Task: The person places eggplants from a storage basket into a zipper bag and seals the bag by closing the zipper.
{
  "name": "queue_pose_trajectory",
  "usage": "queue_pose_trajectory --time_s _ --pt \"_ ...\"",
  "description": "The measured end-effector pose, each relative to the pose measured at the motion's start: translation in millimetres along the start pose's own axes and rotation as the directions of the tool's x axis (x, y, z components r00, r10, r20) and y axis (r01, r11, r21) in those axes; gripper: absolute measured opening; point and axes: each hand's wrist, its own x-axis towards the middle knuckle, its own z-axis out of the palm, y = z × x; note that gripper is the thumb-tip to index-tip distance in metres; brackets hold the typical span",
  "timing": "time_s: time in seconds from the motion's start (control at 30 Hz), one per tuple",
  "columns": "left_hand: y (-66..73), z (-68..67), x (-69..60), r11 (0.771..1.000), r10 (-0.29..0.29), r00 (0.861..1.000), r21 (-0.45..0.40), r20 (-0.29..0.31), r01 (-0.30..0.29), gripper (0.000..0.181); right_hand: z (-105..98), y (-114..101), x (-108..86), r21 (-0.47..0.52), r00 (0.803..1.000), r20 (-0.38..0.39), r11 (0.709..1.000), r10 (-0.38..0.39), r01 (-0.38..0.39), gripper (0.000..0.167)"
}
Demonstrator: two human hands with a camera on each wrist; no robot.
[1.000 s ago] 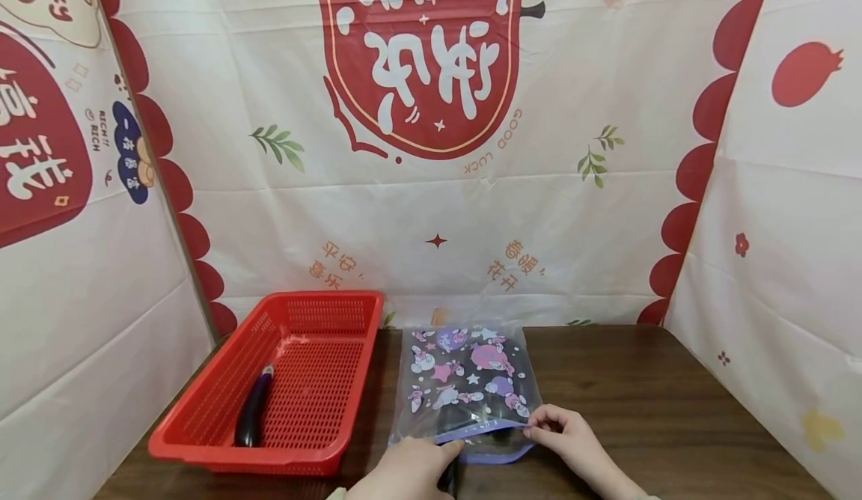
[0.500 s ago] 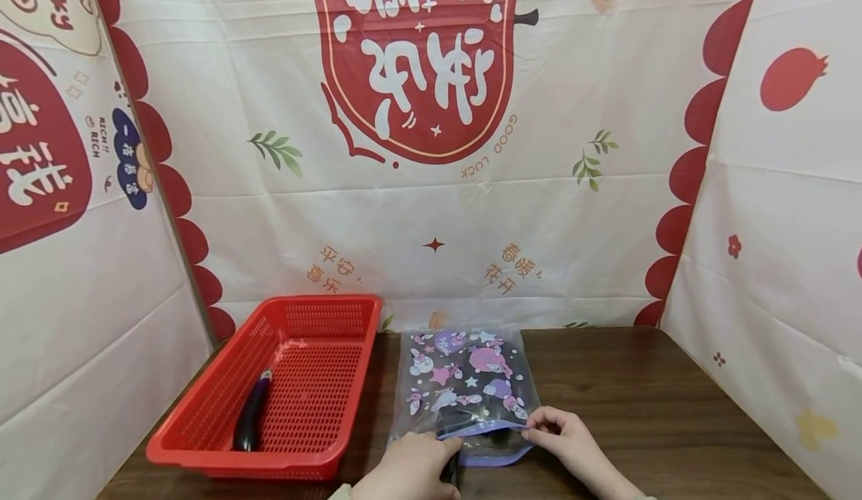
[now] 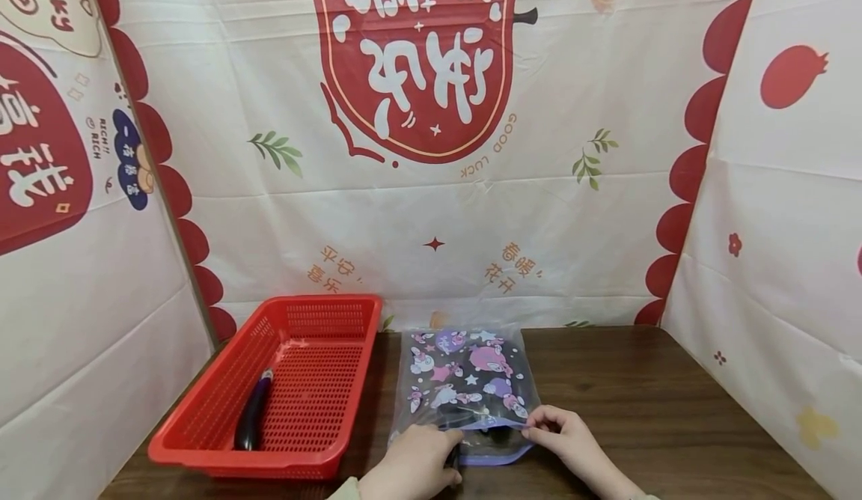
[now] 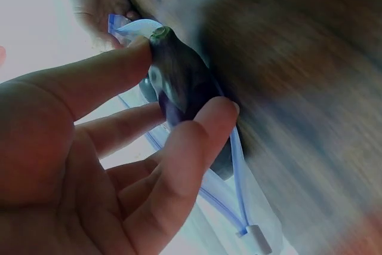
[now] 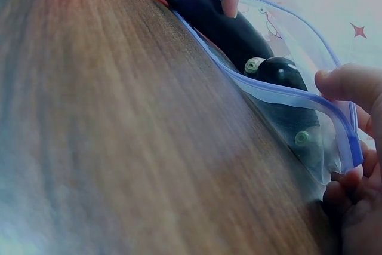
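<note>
A clear zip bag (image 3: pixel 465 384) with pink and purple cartoon prints lies flat, its purple-edged mouth parted toward me. My left hand (image 3: pixel 419 461) grips a dark eggplant (image 4: pixel 185 79) near its green stem, thumb on one side and fingers on the other. That eggplant's far end reaches into the bag's mouth, as the right wrist view shows. At the mouth's right corner, my right hand (image 3: pixel 569 444) pinches the bag's edge and lifts the upper layer. Inside the bag, other eggplants (image 5: pixel 282 73) show their stem ends; the prints partly hide them.
To the left stands a red plastic basket (image 3: pixel 360 380) holding one eggplant (image 3: pixel 253 414) along its left side. The brown wooden table (image 3: pixel 606 380) extends right of the bag. Printed cloth walls (image 3: pixel 431 208) enclose the back and both sides.
My left hand has shifted slightly forward and right with the eggplant, toward the bag's mouth. The right hand keeps its pinch on the corner. The head view tilted a little.
</note>
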Motion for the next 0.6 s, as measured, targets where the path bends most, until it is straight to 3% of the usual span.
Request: queue_pose_trajectory --time_s 0.3,0.6 --pt "-3.0 3.4 5.3 1.0 0.017 0.999 0.026 -0.04 -0.016 0.031 0.3 0.5 0.5 -0.004 1.0 -0.001 1.0 -0.008 0.008 0.007" --pt "-2.8 8.0 13.0 0.998 -0.045 0.997 0.046 -0.057 0.048 0.026 0.3 -1.3 -0.2 -0.009 1.0 -0.002 1.0 -0.011 0.011 0.008"
